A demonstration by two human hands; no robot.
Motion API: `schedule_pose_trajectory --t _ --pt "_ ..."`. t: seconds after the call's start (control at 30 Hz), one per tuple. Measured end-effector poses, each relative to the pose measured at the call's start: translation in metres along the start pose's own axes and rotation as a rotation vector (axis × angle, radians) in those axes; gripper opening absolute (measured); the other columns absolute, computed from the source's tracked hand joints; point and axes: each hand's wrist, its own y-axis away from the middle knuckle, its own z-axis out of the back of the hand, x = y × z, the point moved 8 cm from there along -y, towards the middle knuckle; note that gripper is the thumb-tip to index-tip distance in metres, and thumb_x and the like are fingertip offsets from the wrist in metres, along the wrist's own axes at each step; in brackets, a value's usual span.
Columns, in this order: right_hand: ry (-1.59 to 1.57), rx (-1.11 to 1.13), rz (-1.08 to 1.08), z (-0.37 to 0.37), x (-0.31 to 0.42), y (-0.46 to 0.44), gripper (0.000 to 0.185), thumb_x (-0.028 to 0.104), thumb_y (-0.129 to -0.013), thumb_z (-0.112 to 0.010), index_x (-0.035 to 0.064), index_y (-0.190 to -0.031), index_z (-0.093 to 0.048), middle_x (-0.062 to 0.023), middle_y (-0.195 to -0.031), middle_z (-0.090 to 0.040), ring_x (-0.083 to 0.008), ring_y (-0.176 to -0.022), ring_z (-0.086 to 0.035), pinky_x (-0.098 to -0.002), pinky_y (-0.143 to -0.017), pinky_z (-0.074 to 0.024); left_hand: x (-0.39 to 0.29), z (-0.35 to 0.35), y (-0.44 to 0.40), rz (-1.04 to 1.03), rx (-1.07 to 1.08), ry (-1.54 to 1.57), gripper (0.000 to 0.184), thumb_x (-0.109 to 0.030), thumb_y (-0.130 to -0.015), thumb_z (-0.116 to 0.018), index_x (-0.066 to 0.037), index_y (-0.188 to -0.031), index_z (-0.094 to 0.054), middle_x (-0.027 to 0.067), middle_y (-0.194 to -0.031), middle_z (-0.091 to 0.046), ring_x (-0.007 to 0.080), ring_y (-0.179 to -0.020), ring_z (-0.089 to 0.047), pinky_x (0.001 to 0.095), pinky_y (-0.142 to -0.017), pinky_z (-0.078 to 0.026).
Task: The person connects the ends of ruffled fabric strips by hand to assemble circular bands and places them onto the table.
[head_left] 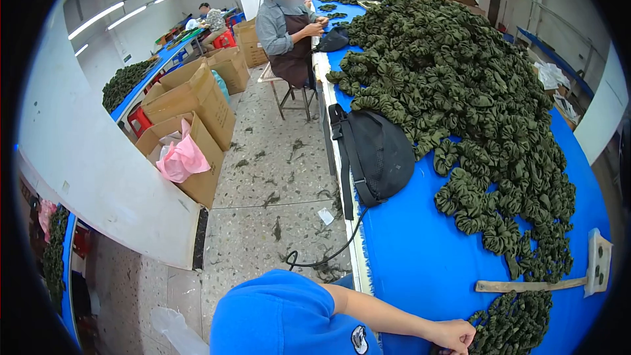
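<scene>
My left hand [453, 336] is at the bottom edge of the view, reaching out from a blue sleeve over the blue table. Its fingers are curled closed; what they hold, if anything, is hidden. Dark green scrunchies [516, 322] lie in a small heap right beside the fingers. Behind that heap a wooden strip [532, 286] crosses the table, separating it from a large mound of dark green scrunchies [453, 72]. My right hand is outside the picture.
A black bag [378, 154] lies at the table's edge, its strap hanging down. A white tray [598, 263] is at the right. A co-worker [289, 33] sits farther along the table. Cardboard boxes [197, 102] stand across the aisle, near a white pillar [125, 151].
</scene>
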Motion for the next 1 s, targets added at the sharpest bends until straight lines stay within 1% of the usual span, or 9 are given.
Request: schedule_pose_trajectory --t 0.07,0.2,0.27,0.43,0.57,0.7,0.87,1.0 --pt "0.000 0.018 -0.015 0.003 0.000 0.003 0.017 0.014 -0.088 -0.055 -0.0011 -0.097 -0.056 -0.0138 -0.094 -0.059 -0.0189 -0.078 -0.056 -0.0263 -0.073 -0.0465 0.004 -0.004 0.001 0.069 0.026 0.050 0.019 -0.026 -0.074 -0.070 -0.009 -0.071 -0.063 0.0020 -0.069 -0.064 0.0160 -0.058 -0.057 0.0283 -0.057 -0.048" --pt "0.019 0.046 0.016 0.009 -0.024 -0.012 0.020 0.015 -0.089 -0.055 -0.0012 -0.100 -0.056 -0.0140 -0.093 -0.059 -0.0188 -0.080 -0.055 -0.0257 -0.075 -0.0455 -0.001 0.000 0.002 0.044 0.035 0.019 0.018 -0.025 -0.075 -0.070 -0.009 -0.072 -0.063 0.0019 -0.068 -0.063 0.0154 -0.058 -0.056 0.0278 -0.057 -0.048" --pt "0.015 0.044 0.021 0.008 -0.021 -0.010 0.020 0.015 -0.089 -0.055 -0.0014 -0.102 -0.055 -0.0137 -0.093 -0.059 -0.0182 -0.080 -0.055 -0.0252 -0.074 -0.0451 -0.001 0.001 0.003 0.039 0.041 0.009 0.018 -0.025 -0.075 -0.070 -0.009 -0.072 -0.063 0.0018 -0.067 -0.063 0.0152 -0.058 -0.056 0.0276 -0.056 -0.048" --pt "0.004 0.046 0.026 0.004 -0.016 -0.007 0.021 0.013 -0.090 -0.053 -0.0018 -0.104 -0.054 -0.0129 -0.094 -0.058 -0.0167 -0.079 -0.054 -0.0241 -0.073 -0.0444 0.001 0.002 0.004 0.033 0.055 0.060 0.018 -0.023 -0.077 -0.069 -0.006 -0.074 -0.062 0.0037 -0.073 -0.064 0.0146 -0.059 -0.056 0.0271 -0.056 -0.048" --pt "-0.026 0.051 0.029 0.003 -0.020 -0.007 0.022 0.012 -0.090 -0.052 -0.0021 -0.107 -0.053 -0.0123 -0.094 -0.058 -0.0156 -0.079 -0.053 -0.0233 -0.073 -0.0437 -0.018 -0.005 0.011 -0.095 0.177 0.551 0.004 0.000 -0.076 -0.057 0.000 -0.076 -0.053 0.0080 -0.058 -0.056 0.0127 -0.049 -0.052 0.0206 -0.043 -0.042" --pt "-0.099 0.076 0.026 -0.003 -0.028 -0.011 0.022 0.011 -0.091 -0.051 -0.0025 -0.109 -0.052 -0.0116 -0.095 -0.058 -0.0144 -0.079 -0.053 -0.0224 -0.072 -0.0431 -0.023 0.000 0.018 -0.143 0.206 0.519 0.004 -0.002 -0.080 -0.056 0.001 -0.081 -0.053 0.0074 -0.064 -0.058 0.0132 -0.050 -0.053 0.0215 -0.045 -0.043" --pt "-0.245 0.075 -0.019 -0.007 -0.033 -0.011 0.024 0.009 -0.091 -0.049 -0.0029 -0.112 -0.050 -0.0108 -0.095 -0.058 -0.0129 -0.078 -0.052 -0.0213 -0.071 -0.0423 -0.022 -0.003 0.018 -0.153 0.190 0.528 0.008 0.000 -0.077 -0.057 0.002 -0.084 -0.055 0.0090 -0.066 -0.057 0.0135 -0.049 -0.052 0.0228 -0.043 -0.042" --pt "-0.377 0.072 -0.042 -0.006 -0.029 -0.010 0.025 0.008 -0.092 -0.048 -0.0032 -0.114 -0.049 -0.0102 -0.096 -0.057 -0.0117 -0.078 -0.051 -0.0204 -0.070 -0.0416 -0.024 -0.002 0.020 -0.122 0.234 0.491 0.012 -0.002 -0.080 -0.056 0.001 -0.092 -0.056 0.0082 -0.073 -0.059 0.0126 -0.054 -0.054 0.0228 -0.049 -0.044"
